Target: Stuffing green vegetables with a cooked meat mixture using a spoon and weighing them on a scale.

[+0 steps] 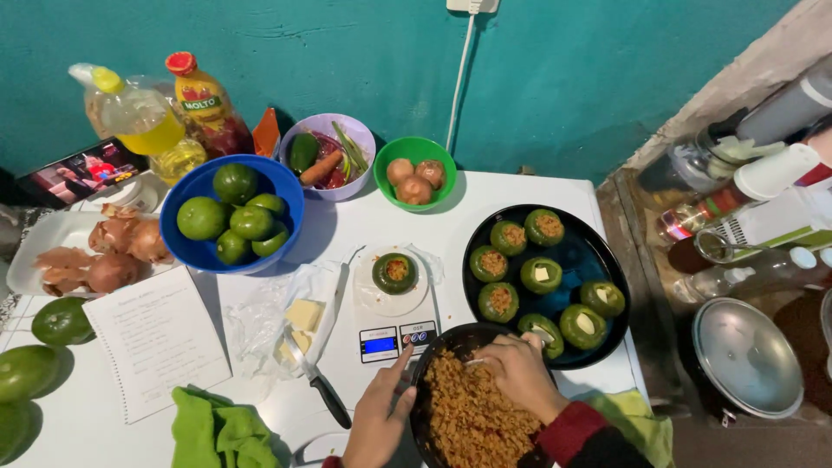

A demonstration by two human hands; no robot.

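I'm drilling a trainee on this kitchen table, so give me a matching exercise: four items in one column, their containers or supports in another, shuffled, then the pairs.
Items:
1. whole green fruits
2. single stuffed pepper
3. three brown onions
4. cheese pieces

Places:
A. green bowl
B. clear plastic sheet
C. blue bowl
D. digital scale

Pairs: 1-C, 2-D, 3-A, 4-B

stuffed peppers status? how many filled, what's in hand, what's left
Done: eight hollowed peppers sit on the black tray, filled or topped with cheese. In hand: one filled pepper sits on the scale; the left hand steadies the filling pan, the right hand holds a utensil over it. Left: whole ones in the blue bowl.
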